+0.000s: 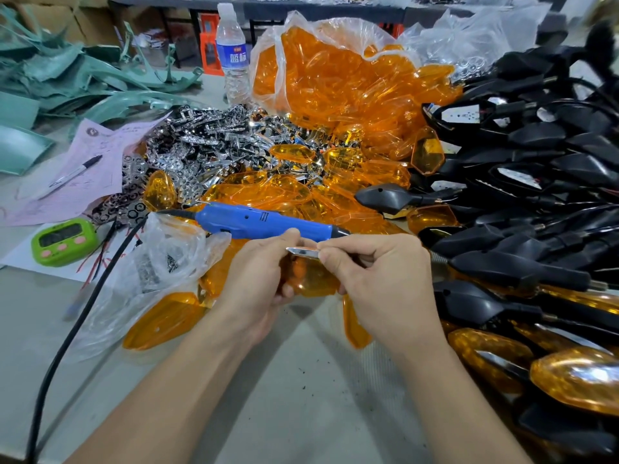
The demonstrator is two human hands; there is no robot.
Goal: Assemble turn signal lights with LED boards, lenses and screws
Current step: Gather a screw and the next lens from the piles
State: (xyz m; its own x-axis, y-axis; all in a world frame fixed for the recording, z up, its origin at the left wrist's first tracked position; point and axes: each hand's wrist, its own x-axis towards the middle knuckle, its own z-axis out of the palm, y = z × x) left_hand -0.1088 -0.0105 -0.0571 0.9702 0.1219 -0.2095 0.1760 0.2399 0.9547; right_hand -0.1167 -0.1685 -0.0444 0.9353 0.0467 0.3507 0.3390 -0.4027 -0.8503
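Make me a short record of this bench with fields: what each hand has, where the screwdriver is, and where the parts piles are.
left hand: holds an orange lens
right hand: pinches a chrome insert above that lens
screwdriver: blue, corded, lying across loose lenses just behind the hands
chrome parts pile: left of centre
lens bag: open, back centre
black housings: heaped at right
timer: green, at left

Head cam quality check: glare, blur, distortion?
Head view: wide-angle bowing at edges; glare on amber lamps and chrome pile; soft shadow on the table under the left hand, holding an amber lens, and right hand, pinching a chrome strip; both sharp, background soft.
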